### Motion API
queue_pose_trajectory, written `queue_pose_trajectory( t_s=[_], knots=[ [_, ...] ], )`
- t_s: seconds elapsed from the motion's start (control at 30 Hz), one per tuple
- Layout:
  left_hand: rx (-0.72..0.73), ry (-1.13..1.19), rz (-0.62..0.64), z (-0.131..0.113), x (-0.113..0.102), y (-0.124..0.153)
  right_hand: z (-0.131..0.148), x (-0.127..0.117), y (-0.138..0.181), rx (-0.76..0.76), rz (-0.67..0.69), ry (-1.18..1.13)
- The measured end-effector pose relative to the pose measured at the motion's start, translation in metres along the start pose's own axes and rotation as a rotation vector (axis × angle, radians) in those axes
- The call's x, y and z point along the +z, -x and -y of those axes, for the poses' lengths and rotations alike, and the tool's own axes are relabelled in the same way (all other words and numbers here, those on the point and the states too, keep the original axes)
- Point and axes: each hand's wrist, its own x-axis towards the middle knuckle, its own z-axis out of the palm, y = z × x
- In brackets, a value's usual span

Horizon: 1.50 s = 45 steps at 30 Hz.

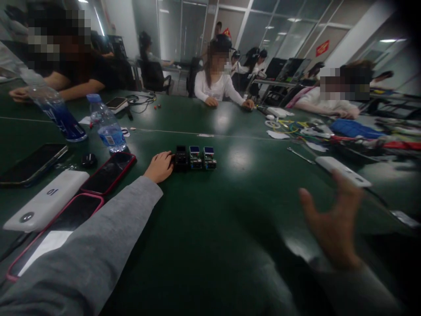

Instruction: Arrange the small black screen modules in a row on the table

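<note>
Three small box-shaped devices stand in a row on the green table: a black device [181, 159] at the left, then a middle device [195, 157] and a right-hand device [209, 158], both with small dark screens and bare circuit boards. My left hand [160, 166] is at the left side of the black device, its fingers bent against it; some fingertips are hidden. My right hand [338, 219], smeared by motion, hovers over the table's right side, with thumb and fingers apart and nothing in it. A white power bank [342, 170] lies just beyond it.
Left of my sleeve lie a red-edged phone [108, 173], a pink-edged phone [59, 235], a white power bank marked 01 [49, 199] and a dark phone [33, 163]. Two water bottles [107, 127] stand behind. A wrench [301, 156] and tangled cables [296, 127] lie right. Several people sit around.
</note>
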Motion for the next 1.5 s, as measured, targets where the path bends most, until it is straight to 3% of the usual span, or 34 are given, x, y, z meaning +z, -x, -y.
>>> queue_pose_trajectory(
  t_s=[0.1,0.2,0.27,0.33,0.7,1.0,1.3,1.5],
  knots=[
    [0.002,0.004,-0.012,-0.001,-0.001,0.002,0.046,0.074,-0.003,-0.111,0.206,-0.276],
    [-0.005,0.011,-0.003,-0.002,-0.003,0.003,0.085,0.145,-0.011,-0.165,0.329,-0.327],
    [-0.01,0.012,0.001,-0.003,-0.003,0.002,0.096,0.174,-0.014,-0.185,0.395,-0.325],
    [-0.009,0.008,-0.004,-0.003,-0.003,0.001,0.097,0.189,-0.016,-0.194,0.447,-0.321],
    [0.013,0.011,-0.018,-0.001,0.001,0.0,0.085,0.195,-0.012,-0.114,0.588,-0.358],
    [0.009,0.021,-0.014,0.0,0.0,0.0,0.086,0.191,-0.013,-0.015,0.587,-0.429],
    [0.007,0.023,-0.025,0.0,0.001,0.0,0.077,0.203,-0.011,0.149,0.487,-0.571],
    [0.003,0.021,-0.013,-0.001,0.0,0.0,0.065,0.217,-0.01,0.368,0.452,-0.609]
  ],
)
